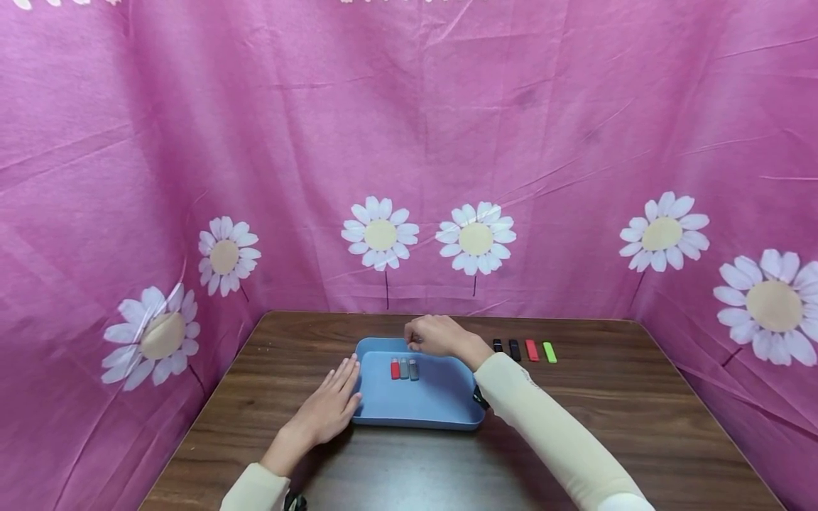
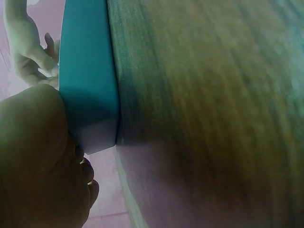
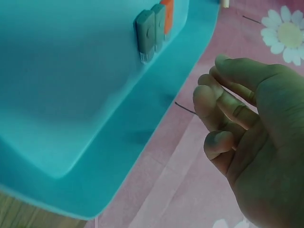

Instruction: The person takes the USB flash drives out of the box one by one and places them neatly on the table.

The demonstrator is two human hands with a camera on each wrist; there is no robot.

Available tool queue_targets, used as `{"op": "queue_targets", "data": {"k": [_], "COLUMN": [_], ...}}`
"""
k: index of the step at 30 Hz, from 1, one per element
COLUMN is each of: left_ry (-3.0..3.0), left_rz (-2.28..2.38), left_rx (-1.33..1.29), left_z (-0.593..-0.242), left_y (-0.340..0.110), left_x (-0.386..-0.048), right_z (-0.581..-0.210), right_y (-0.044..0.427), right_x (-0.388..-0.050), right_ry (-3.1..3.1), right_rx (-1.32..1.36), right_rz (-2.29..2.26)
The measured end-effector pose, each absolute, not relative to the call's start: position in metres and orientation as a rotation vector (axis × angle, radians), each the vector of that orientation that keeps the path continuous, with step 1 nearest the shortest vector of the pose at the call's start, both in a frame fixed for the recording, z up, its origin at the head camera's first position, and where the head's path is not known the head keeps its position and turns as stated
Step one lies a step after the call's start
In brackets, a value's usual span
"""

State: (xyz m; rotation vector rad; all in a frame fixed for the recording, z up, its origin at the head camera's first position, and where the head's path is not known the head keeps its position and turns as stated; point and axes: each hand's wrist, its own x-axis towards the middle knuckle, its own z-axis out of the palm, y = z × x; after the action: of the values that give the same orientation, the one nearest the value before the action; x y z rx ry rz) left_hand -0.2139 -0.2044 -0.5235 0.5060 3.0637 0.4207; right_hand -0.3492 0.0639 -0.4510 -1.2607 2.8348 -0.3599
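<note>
Magenta cloth printed with white daisies (image 1: 476,239) hung around a brown wood-grain table (image 1: 594,404), on which sat a shallow, light-blue rectangular tray (image 1: 428,404) with rounded corners. Inside it, towards its far left, three small flat sticks lay side by side in a row: a red one with a clear end (image 1: 395,370), a pale grey one (image 1: 404,368) and a dark grey one (image 1: 413,371). Four more lay in a row on the wood beyond the tray's right side: two black sticks (image 1: 515,350), a plain red stick (image 1: 532,350) and a lime-green stick (image 1: 549,353). Judging by that split, the work looked partly done, with three inside and four outside. The left hand (image 1: 332,404) lay with fingers extended against the tray's left wall. The right hand (image 1: 439,335) hovered at the far rim, fingers loosely bent, thumb apart from them, nothing visible in its grasp. Its cream sleeve (image 1: 543,426) crossed the tray's right edge, hiding part of it and reaching close to the nearest black stick.
</note>
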Motion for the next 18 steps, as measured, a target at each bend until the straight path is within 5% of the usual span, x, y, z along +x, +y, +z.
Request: {"op": "queue_targets", "data": {"k": [18], "left_ry": [3.082], "left_rz": [0.414], "left_rx": [0.562], "left_z": [-0.521], "left_y": [-0.204], "left_x": [-0.213], "right_z": [-0.480], "right_y": [0.031], "right_x": [-0.339], "right_ry": [2.782], "right_rx": [-1.095], "right_rz": [0.122]}}
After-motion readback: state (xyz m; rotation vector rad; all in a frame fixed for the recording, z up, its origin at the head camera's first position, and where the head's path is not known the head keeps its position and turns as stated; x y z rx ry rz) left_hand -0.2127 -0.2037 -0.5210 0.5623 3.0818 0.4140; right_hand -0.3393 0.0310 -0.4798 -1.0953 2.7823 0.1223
